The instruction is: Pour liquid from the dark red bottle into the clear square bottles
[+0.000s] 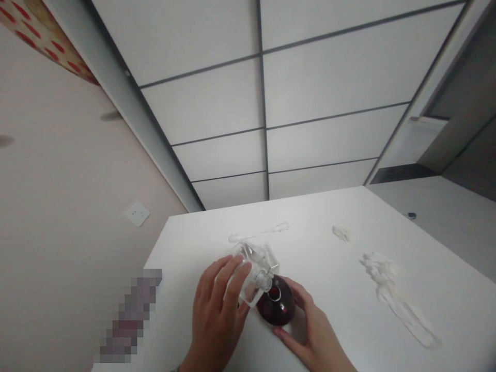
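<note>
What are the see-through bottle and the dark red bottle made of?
The see-through bottle in the left hand looks like clear glass or hard plastic: the table shows through its flat, shiny sides. The dark red bottle, which the right hand steadies, seems to be glossy tinted glass with bright reflections and a metal-looking ring at its mouth.

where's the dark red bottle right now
In the head view, the dark red bottle stands low and central on the white table, cupped by the right hand, under the clear bottle.
</note>
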A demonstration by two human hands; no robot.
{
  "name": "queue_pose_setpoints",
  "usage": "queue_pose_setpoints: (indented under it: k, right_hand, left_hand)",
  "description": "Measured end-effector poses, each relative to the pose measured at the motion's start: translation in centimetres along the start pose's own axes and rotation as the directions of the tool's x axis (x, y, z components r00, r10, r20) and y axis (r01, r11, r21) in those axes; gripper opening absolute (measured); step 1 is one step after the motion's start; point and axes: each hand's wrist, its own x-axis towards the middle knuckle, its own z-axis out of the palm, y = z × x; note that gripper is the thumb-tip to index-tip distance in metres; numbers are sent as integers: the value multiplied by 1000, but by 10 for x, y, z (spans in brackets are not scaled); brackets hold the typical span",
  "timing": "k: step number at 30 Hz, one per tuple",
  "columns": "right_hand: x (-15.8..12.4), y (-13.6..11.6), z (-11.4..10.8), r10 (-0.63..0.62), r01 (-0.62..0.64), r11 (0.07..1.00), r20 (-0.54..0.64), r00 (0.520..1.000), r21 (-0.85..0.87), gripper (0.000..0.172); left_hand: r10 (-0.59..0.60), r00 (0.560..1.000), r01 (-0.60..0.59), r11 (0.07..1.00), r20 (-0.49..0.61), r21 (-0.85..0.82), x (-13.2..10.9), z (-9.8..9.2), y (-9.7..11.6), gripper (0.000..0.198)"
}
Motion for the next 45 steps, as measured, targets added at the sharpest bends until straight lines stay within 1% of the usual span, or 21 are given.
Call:
queue_pose_setpoints:
  k: [6, 14, 23, 33, 40, 45]
  right_hand:
    - [0, -1, 0, 32, -32, 999, 14, 999, 7, 74]
    - [-1, -2, 0, 17, -17, 1000, 25, 1000, -24, 75]
    - [3, -6, 0, 32, -32, 999, 9, 999, 22, 73]
    - [2, -6, -1, 26, -26, 1000, 14, 1000, 17, 71]
    - [1, -5, -1, 45, -45, 999, 33, 998, -1, 71]
    - [2, -6, -1, 9, -8, 1000, 23, 1000, -24, 72]
  left_hand:
    - [12, 1000, -12, 1000, -4, -23, -4, 1, 1, 28]
    - [33, 999, -34, 999, -13, -32, -4, 2, 0, 28]
    - [44, 999, -44, 999, -26, -27, -5, 3, 0, 41]
    - [71, 997, -71, 997, -13, -24, -2, -1, 1, 35]
    - [77, 997, -77, 997, -14, -10, -2, -1, 2, 33]
    - [82, 997, -82, 997, -6, -13, -3, -1, 2, 35]
